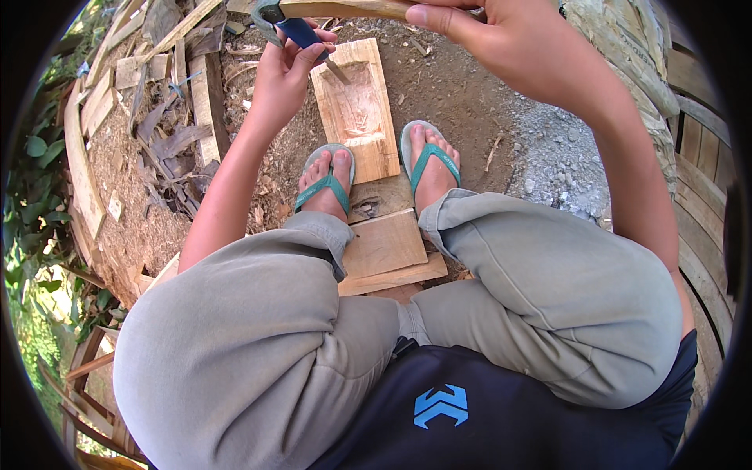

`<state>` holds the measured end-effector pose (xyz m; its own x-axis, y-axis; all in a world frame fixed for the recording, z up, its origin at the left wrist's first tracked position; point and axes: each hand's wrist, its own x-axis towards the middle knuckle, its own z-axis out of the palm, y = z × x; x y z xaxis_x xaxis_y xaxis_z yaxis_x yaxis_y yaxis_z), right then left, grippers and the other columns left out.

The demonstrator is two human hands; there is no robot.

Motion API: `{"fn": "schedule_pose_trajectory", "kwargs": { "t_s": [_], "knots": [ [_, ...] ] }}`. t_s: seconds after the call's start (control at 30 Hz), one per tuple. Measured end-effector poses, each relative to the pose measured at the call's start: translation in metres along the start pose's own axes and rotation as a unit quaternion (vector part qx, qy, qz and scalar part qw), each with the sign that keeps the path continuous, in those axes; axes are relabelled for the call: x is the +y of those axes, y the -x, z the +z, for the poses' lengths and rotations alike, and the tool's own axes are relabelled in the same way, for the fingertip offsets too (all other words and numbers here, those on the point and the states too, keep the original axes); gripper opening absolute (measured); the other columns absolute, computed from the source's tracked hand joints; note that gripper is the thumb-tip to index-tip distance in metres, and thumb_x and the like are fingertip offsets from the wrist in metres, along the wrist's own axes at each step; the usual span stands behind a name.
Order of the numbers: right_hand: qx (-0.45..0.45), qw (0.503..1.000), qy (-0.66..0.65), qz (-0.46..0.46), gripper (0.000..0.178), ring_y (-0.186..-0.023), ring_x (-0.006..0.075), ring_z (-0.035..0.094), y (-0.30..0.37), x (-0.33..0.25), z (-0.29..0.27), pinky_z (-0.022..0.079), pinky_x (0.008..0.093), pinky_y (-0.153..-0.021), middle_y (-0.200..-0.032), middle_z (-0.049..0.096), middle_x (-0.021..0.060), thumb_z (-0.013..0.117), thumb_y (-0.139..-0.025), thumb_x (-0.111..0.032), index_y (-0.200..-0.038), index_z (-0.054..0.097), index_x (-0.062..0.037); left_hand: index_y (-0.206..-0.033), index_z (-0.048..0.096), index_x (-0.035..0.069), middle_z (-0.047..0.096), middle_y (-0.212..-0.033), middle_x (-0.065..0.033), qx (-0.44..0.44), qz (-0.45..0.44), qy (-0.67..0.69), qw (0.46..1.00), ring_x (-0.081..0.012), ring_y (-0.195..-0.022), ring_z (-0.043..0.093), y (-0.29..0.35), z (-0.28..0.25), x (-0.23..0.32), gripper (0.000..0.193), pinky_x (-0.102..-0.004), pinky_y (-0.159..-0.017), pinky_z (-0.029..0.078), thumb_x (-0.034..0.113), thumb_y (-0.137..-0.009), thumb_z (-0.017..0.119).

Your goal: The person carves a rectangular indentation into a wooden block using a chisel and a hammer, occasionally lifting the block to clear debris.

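Two grey-trousered knees [235,352] | left hand [283,78] clasped round one blue-handled chisel [301,33] | right hand [501,39] gripping one hammer [345,8] | one block [357,110]: pale, roughly hollowed

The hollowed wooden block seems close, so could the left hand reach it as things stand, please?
Probably yes: the left hand is near the block, with nothing visibly between, though it holds the blue-handled chisel.
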<state>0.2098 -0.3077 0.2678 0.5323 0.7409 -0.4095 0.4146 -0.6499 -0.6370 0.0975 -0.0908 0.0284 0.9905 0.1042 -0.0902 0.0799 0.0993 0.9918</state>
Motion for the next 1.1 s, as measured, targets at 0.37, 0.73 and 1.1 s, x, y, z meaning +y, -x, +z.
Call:
{"fn": "schedule_pose_trajectory", "kwargs": {
  "t_s": [0.37,0.73,1.1],
  "knots": [
    [0.081,0.997,-0.006,-0.009,0.037,-0.058,0.0154,0.053,-0.008,-0.003,0.005,0.044,0.0332,-0.057,-0.076,0.069,0.0197,0.055,-0.103,-0.013,-0.138,0.063,-0.0044,-0.134,0.048,0.006,0.069,-0.123,-0.0115,-0.012,-0.025,-0.049,0.998,-0.0222,-0.112,0.070,-0.027,-0.010,-0.010,0.028,-0.0371,-0.097,0.059,0.012,-0.108,0.055],
    [0.093,0.995,0.000,-0.035,0.032,-0.086,0.0361,0.071,-0.042,0.030,0.020,0.053,0.0432,-0.077,-0.100,0.071,0.0288,0.052,-0.103,-0.013,-0.128,0.067,-0.0009,-0.134,0.049,0.005,0.070,-0.121,-0.0135,-0.037,-0.040,-0.006,0.998,-0.0219,-0.110,0.071,-0.038,-0.013,-0.020,0.029,-0.0370,-0.099,0.059,0.014,-0.107,0.057],
    [0.083,0.996,0.033,0.029,0.032,-0.069,0.0226,0.063,-0.052,0.029,-0.003,0.049,0.0386,-0.067,-0.081,0.071,0.0228,0.055,-0.103,-0.017,-0.128,0.069,-0.0028,-0.132,0.051,0.000,0.067,-0.094,-0.0029,0.000,-0.060,0.024,0.998,-0.0109,-0.082,0.065,-0.066,0.018,-0.011,0.033,-0.0270,-0.073,0.055,0.003,-0.101,0.062]
  ]
}}
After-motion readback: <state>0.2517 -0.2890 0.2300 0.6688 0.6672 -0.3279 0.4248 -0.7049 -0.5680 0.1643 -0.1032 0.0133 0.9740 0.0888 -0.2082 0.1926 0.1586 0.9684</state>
